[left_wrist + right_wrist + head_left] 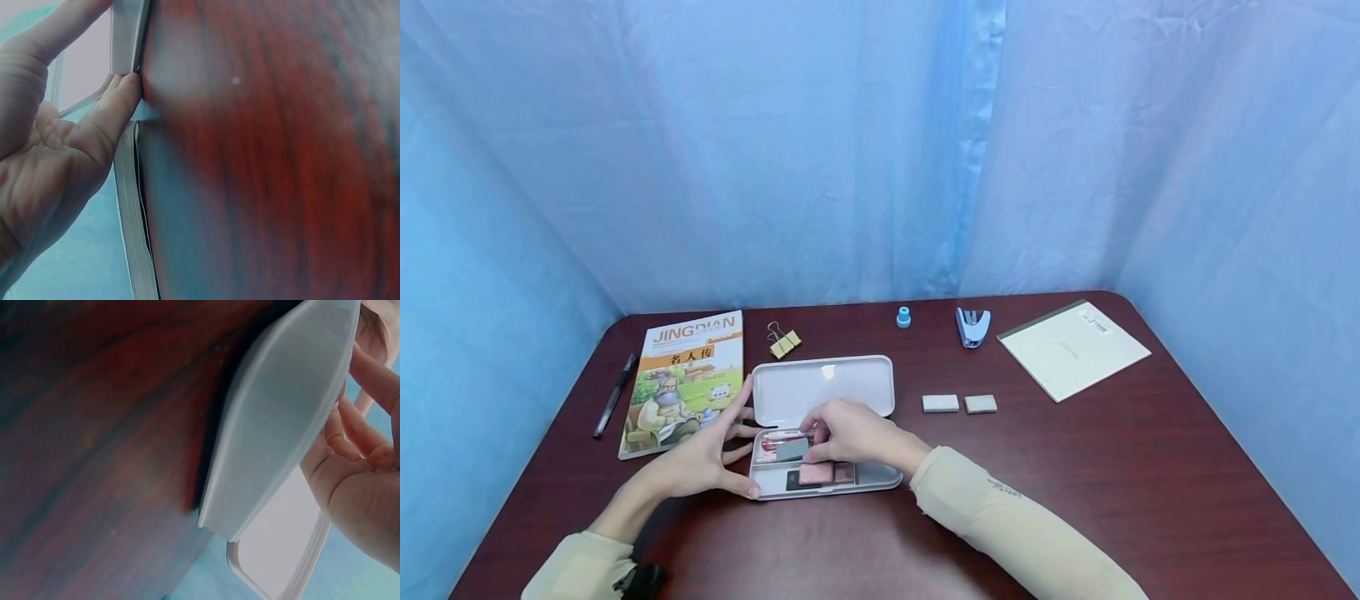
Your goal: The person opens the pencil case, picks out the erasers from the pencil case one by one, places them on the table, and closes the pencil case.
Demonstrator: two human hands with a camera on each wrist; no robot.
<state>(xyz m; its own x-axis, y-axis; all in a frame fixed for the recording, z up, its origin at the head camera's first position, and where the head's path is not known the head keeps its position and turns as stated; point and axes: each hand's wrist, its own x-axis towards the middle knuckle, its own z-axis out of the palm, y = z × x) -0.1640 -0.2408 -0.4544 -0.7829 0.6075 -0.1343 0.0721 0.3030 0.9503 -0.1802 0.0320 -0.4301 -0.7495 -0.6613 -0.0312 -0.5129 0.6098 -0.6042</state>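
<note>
An open white pencil case (876, 477) lies on the table with its lid (823, 392) folded back. My left hand (703, 458) touches its left end with spread fingers, thumb at the front corner and forefinger beside the lid. My right hand (850, 432) reaches into the case from the right, its thumb and curled fingers at the right edge of a grey rectangular block (790, 451) in the rear compartment. Red-and-white pens (769, 444) lie beside that block. Several flat blocks, including a pink one (816, 473), lie in the front compartment. The case wall (281, 412) hides my right fingertips in the right wrist view.
To the left lie a book (681, 383) and a black pen (615, 396). Behind are a yellow binder clip (786, 343), a small blue bottle-shaped object (903, 317) and a blue stapler (972, 328). Two eraser-like blocks (940, 404) and a notepad (1071, 350) lie right.
</note>
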